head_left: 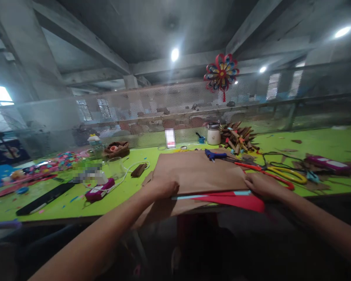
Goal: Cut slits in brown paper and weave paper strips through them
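A large sheet of brown paper (pixel 200 169) lies at the table's front edge, directly before me. With its fingers curled in, my left hand (pixel 163 188) grips the sheet's near left part. My right hand (pixel 256 184) is closed at the near right corner, thumb on top and the other fingers mostly hidden. Beneath the front edge stick out a red sheet (pixel 240 201), a light blue strip (pixel 184 197) and more brown paper (pixel 160 210). On the sheet's far right side rests a blue glue gun (pixel 215 154). Red-handled scissors (pixel 248 166) lie close to my right hand.
Yellow-handled scissors (pixel 289 175) and a purple box (pixel 329 164) lie right on the green table (pixel 280 142). Behind stand a white jar (pixel 213 134) and a heap of brown paper rolls (pixel 238 138). Leftward are a clear cup (pixel 116 168), another purple box (pixel 98 191) and a white cable (pixel 125 171).
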The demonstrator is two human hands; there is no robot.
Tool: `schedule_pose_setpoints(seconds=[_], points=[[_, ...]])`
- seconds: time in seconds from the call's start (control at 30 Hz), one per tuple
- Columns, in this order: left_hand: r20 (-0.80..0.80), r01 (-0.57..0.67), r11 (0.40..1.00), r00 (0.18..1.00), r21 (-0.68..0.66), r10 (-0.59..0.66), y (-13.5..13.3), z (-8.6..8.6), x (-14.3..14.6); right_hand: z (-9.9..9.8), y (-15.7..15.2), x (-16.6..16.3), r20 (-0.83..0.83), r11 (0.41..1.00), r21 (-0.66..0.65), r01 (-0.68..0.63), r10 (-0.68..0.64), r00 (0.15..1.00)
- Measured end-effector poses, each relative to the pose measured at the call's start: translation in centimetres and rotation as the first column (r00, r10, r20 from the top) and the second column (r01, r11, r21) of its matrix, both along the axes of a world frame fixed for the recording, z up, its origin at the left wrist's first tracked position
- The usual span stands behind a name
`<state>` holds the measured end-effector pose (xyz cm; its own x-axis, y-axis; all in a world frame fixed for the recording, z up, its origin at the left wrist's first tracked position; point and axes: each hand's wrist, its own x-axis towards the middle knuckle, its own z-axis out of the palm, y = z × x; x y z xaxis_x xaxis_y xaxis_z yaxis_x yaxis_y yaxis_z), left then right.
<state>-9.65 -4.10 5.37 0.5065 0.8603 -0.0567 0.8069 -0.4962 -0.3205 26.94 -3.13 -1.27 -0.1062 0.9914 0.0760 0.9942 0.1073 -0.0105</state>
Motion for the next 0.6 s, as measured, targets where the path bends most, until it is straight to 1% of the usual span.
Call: schedule_pose_setpoints(seconds=[0.07, 0.13, 0.2, 0.27, 0.37, 0.43, 0.5, 0.6], points=[[0.026, -0.03, 0.999, 0.999, 0.015, 0.03, -0.2, -0.5, 2.3, 0.4, -0.2, -0.2, 0.016, 1.0, 0.004, 0.03, -0.03, 0.999], [0.071, -0.01, 0.997, 0.997, 0.073, 0.005, -0.4, -1.4, 4.4, 0.7, -0.3, -0.3, 0.025, 0.999, -0.002, 0.044, -0.044, 0.999], [0.113, -0.021, 0.992, 0.994, 0.126, 0.007, -0.5, -2.4, 6.2, 0.9, -0.3, -0.3, 0.03, 0.998, -0.003, 0.058, -0.058, 0.998], [0.14, -0.09, 0.988, 0.987, 0.127, 0.072, -0.5, -3.2, 7.4, 0.9, -0.4, -0.4, 0.036, 0.997, 0.006, 0.074, -0.074, 0.997], [0.22, -0.216, 0.965, 0.958, 0.146, 0.182, -0.6, -4.1, 8.2, 0.8, -0.4, -0.5, 0.037, 0.995, 0.024, 0.098, -0.099, 0.994], [0.287, -0.268, 0.948, 0.934, 0.17, 0.212, -0.6, -4.5, 8.2, 0.8, -0.5, -0.6, 0.034, 0.992, 0.033, 0.12, -0.121, 0.992], [0.325, -0.278, 0.948, 0.921, 0.156, 0.217, -0.5, -4.9, 8.0, 0.8, -0.6, -0.8, 0.028, 0.989, 0.039, 0.142, -0.143, 0.989], [0.331, -0.25, 0.964, 0.92, 0.091, 0.208, -0.2, -5.3, 7.8, 0.9, -0.7, -1.0, 0.018, 0.985, 0.046, 0.167, -0.168, 0.986]])
